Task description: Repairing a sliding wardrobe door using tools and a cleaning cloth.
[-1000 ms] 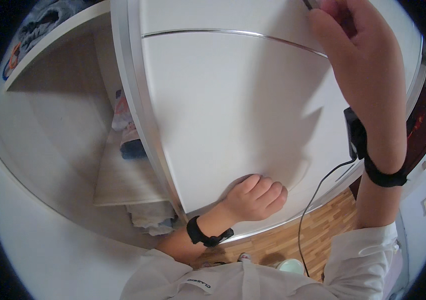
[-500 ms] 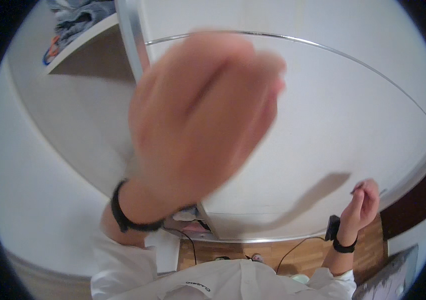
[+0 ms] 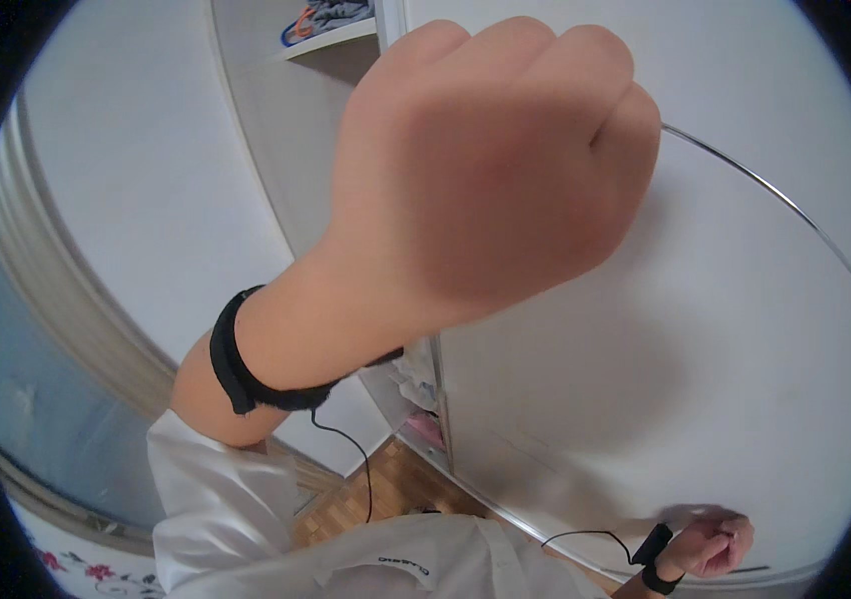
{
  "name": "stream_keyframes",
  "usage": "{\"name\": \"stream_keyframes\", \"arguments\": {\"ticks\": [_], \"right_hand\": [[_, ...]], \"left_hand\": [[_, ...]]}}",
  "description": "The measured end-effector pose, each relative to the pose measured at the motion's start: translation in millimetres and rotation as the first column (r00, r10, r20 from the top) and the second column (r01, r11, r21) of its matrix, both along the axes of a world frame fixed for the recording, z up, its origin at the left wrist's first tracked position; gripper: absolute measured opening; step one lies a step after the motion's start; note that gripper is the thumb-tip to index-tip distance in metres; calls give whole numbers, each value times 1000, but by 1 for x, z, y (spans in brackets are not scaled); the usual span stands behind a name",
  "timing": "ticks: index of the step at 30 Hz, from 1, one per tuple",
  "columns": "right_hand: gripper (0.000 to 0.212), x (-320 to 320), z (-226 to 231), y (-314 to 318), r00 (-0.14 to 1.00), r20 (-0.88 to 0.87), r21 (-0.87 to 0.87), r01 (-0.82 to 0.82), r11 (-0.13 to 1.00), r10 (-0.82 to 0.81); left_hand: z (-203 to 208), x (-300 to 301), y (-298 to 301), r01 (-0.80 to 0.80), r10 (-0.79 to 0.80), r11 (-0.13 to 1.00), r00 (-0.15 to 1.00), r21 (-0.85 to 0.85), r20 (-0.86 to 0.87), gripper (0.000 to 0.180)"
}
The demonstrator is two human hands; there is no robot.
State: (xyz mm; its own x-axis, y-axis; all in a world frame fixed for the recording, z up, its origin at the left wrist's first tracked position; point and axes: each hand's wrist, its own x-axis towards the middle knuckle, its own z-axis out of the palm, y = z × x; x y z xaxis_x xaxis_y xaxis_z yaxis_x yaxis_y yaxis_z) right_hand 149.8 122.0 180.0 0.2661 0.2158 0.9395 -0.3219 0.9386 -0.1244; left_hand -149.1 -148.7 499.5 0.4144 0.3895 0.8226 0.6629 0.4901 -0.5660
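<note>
My left hand is raised close in front of me, its back toward me and fingers curled into a fist. The inside of the fist is hidden, so I cannot tell what it holds, if anything. A white wardrobe door panel stands behind it, crossed by a thin metal strip. Low at the right, my right hand is closed with its fingers drawn together, near the lower part of the panel. What lies between those fingers is too small to make out. A black band circles my left wrist.
An open compartment at the upper left has a white shelf with grey folded clothes. Pink cloth lies low inside. Black cables hang from the wrist devices. Wooden floor shows below; a curved pale frame stands at the left.
My view has swung to the left. My left fist has turned and sits further right and higher in view. The right hand has dropped lower and stays closed.
</note>
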Motion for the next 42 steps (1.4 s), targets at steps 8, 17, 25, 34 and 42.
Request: {"name": "stream_keyframes", "arguments": {"ticks": [8,17,25,34,42], "right_hand": [[26,-46,-6,-5,992,-117,-89,32,995,-43],[22,-110,-38,-8,985,122,-19,127,992,-124],[24,-82,-7,-12,962,194,-54,209,977,-195],[13,-76,-62,17,954,239,65,173,983,-183],[10,-71,-44,10,928,242,69,274,959,-282]], "left_hand": [[-12,-25,24,-122,103,986,983,-116,-152,21],[-33,-115,13,75,-99,987,981,-144,-170,17],[-19,-95,2,242,-219,960,962,-139,163,22],[-46,-115,30,425,-428,904,898,53,99,19],[-25,-88,21,135,-135,991,991,14,4,6]]}}
